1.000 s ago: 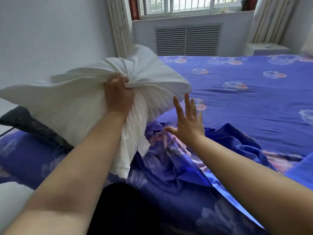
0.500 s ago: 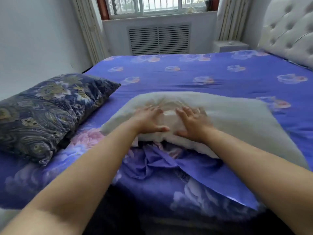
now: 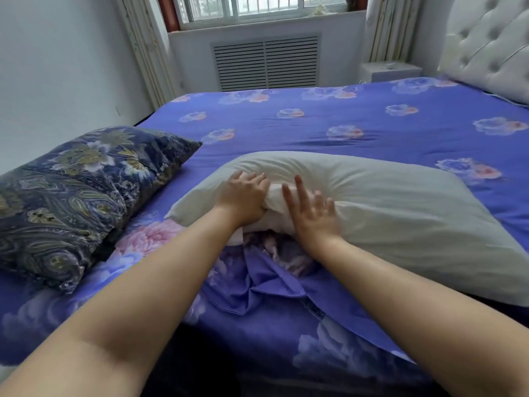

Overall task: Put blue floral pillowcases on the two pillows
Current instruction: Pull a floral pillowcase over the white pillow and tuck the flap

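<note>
Pressing white pillow (image 3: 372, 207) on bed (image 3: 315, 121), near edge over crumpled blue floral pillowcase (image 3: 257, 285). Left hand (image 3: 243, 196) grips near edge of pillow, fingers curled in fabric. Right hand (image 3: 312, 216) flat on pillow, fingers spread, blurred. Second pillow (image 3: 74, 190), dark paisley cover, lies left, apart. Advice: find pillowcase opening first, fold pillow narrow, feed far corners in, avoid bunching.

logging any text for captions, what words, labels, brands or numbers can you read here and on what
None: no readable text anywhere in the view.
The white pillow, the paisley pillow, the blue floral pillowcase and the bedsheet show only plain cloth or patterns.
</note>
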Demonstrator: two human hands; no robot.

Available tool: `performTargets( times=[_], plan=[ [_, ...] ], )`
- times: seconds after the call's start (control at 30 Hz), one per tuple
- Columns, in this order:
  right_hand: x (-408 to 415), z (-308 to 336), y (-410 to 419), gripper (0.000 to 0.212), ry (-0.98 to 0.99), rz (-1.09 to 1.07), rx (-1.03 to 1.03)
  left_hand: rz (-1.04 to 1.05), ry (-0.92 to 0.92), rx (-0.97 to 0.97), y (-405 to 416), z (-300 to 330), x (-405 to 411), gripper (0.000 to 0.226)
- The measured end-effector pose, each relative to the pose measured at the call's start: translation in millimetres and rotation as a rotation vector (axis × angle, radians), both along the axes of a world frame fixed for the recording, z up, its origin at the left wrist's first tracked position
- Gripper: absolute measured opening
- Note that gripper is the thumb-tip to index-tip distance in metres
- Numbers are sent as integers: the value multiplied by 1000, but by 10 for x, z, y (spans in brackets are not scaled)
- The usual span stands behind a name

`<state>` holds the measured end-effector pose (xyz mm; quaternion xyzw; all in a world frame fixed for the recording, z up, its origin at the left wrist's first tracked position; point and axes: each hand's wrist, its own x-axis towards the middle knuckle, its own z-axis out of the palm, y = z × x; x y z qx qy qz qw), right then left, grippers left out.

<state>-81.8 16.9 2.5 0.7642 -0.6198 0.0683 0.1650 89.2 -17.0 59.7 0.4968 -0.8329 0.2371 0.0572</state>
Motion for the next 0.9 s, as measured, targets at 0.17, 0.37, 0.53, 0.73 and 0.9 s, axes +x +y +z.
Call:
performTargets(
  times=[0.17, 0.37, 0.53, 0.73, 0.9],
  plan=[
    [-216, 530, -230, 50, -409, -122, 62, -49, 159, -185, -12, 130, -180, 53],
    [-623, 1007, -59, 47, -373, 69, -330, -67, 117, -304, 311, 259, -429, 104],
    [-782, 1296, 167, 20, -120, 290, -511, 51, 206, -301, 546, 550, -663, 89],
    [-691, 1411, 474, 12, 110, 406, -275, -32, 253, -86, 739, 462, -682, 56],
    [-695, 1242, 761, 34, 131, 20, 491, -174, -11, 274, 903, 162, -756, 42]
  ],
)
